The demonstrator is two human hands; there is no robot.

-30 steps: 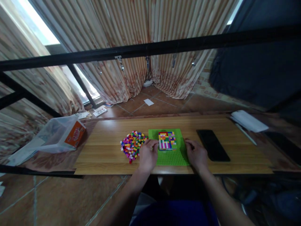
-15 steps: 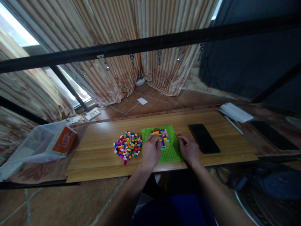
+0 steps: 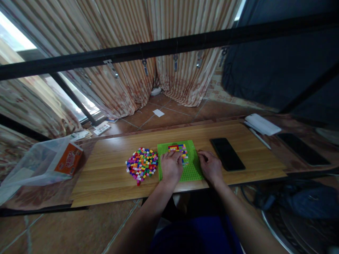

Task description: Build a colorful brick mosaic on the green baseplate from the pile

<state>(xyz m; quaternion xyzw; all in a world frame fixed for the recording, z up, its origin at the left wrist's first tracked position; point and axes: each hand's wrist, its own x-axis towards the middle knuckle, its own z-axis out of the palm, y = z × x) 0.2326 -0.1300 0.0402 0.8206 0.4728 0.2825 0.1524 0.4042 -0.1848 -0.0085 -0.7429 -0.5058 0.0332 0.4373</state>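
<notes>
The wooden tabletop (image 3: pixel 106 165) ran across the view, and on it lay the flat green baseplate (image 3: pixel 192 173), with both hands at its near half. The left hand (image 3: pixel 171 166) was over the baseplate's left part, fingers bent and drawn together; whether a brick was pinched in them could not be told. The right hand (image 3: pixel 211 166) sat just beside the baseplate's right edge, fingers curled in towards the thumb, and whether it gripped anything could not be told either. A black slab like a phone (image 3: pixel 227 154) lay to the right of that hand. To the left of the baseplate spread the pile of loose bricks (image 3: pixel 143 164), near the left hand but apart from its fingers. Smallest of these was the brick block (image 3: pixel 183 147), set on the baseplate between the hands; the left hand's fingers were over its near left part, leaving its far and right sides in sight.

A second earlier, the left hand had been beside the block's left side, with nearly all of the block showing. Half a second later it had moved over the block, and now it covered slightly more. The right hand had stayed beside the same edge.
</notes>
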